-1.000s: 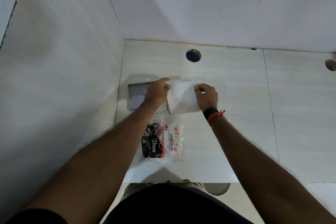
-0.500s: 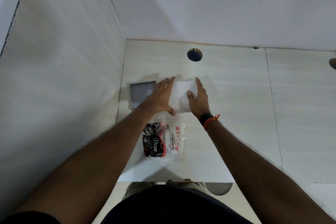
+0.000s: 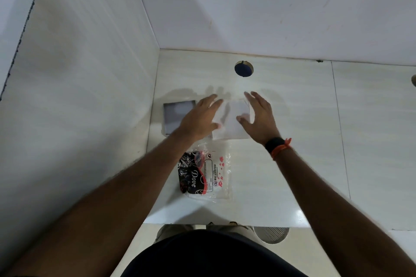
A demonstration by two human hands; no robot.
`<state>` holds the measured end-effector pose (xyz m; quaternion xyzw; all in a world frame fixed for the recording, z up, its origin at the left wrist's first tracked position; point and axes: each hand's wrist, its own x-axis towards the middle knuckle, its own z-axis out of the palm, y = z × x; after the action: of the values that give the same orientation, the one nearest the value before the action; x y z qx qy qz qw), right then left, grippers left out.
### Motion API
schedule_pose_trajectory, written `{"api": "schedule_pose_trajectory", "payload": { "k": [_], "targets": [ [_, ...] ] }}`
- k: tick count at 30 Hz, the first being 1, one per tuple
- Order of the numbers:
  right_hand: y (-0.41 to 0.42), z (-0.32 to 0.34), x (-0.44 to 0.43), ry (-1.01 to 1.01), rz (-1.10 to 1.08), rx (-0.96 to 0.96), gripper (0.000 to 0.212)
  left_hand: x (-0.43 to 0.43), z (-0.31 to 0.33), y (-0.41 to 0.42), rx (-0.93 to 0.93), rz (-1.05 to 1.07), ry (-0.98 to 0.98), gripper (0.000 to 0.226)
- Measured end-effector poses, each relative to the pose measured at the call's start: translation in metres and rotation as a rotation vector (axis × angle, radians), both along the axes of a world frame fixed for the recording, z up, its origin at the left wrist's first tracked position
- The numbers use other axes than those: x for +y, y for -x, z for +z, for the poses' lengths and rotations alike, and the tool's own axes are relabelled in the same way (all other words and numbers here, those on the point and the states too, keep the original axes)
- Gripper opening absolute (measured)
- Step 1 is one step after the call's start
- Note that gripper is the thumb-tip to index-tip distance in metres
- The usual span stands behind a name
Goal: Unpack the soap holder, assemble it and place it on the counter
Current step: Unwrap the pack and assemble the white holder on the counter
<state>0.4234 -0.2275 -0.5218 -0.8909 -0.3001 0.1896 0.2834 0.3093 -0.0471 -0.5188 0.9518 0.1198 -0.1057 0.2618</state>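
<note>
Setting-down step, seemingly: pale translucent plastic soap holder (image 3: 234, 119) flat on glossy white tiled counter (image 3: 292, 164) at frame centre, left hand (image 3: 198, 117) and right hand (image 3: 258, 117) spread, grasping nothing, flanking it; next, judged, checking assembly with grey square piece (image 3: 176, 112) at its left.

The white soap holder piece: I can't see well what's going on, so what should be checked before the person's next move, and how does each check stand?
1. White piece lies flat on the counter: ok.
2. Left hand open, holding nothing: ok.
3. Right hand open, beside the piece: ok.
4. Grey square part within reach, left of the white piece: ok.
5. Grey part joined to white piece: not ok, they lie side by side.
6. Dove packet clear of the working spot: ok, it lies nearer the counter edge.
</note>
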Motion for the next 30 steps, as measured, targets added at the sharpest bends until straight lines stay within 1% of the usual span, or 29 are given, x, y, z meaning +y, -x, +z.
{"api": "schedule_pose_trajectory", "payload": {
  "k": [2,4,7,10,13,16,18,20,22,27,30],
  "targets": [
    [-0.01,0.009,-0.002,0.158,0.251,0.039,0.079,-0.005,-0.002,0.005,0.028,-0.097,-0.04,0.086],
    [-0.017,0.01,0.002,0.307,0.394,0.041,0.076,-0.008,-0.003,0.004,0.057,-0.15,-0.079,0.084],
    [-0.021,0.007,0.011,0.432,0.474,-0.013,0.076,-0.013,-0.003,-0.003,0.084,-0.174,-0.201,0.085],
    [-0.02,0.007,0.017,0.503,0.52,-0.078,0.075,-0.014,-0.007,-0.013,0.166,-0.195,-0.365,0.09],
    [-0.019,0.007,0.02,0.519,0.565,-0.175,0.069,-0.012,-0.008,-0.02,0.183,-0.205,-0.414,0.083],
    [-0.02,0.008,0.015,0.494,0.59,-0.249,0.07,-0.014,-0.005,-0.023,0.115,-0.212,-0.429,0.068],
    [-0.022,0.008,0.01,0.497,0.612,-0.254,0.069,-0.016,-0.004,-0.023,0.103,-0.245,-0.362,0.063],
    [-0.023,0.008,0.008,0.526,0.631,-0.213,0.063,-0.016,-0.005,-0.02,0.133,-0.27,-0.316,0.061],
    [-0.024,0.006,0.008,0.548,0.622,-0.198,0.061,-0.013,-0.006,-0.02,0.152,-0.258,-0.326,0.062],
    [-0.018,-0.009,0.012,0.525,0.598,-0.277,0.054,-0.017,-0.015,-0.026,0.183,-0.181,-0.432,0.073],
    [-0.019,-0.01,0.012,0.531,0.615,-0.292,0.057,-0.02,-0.018,-0.026,0.179,-0.167,-0.451,0.076]
  ]
}}
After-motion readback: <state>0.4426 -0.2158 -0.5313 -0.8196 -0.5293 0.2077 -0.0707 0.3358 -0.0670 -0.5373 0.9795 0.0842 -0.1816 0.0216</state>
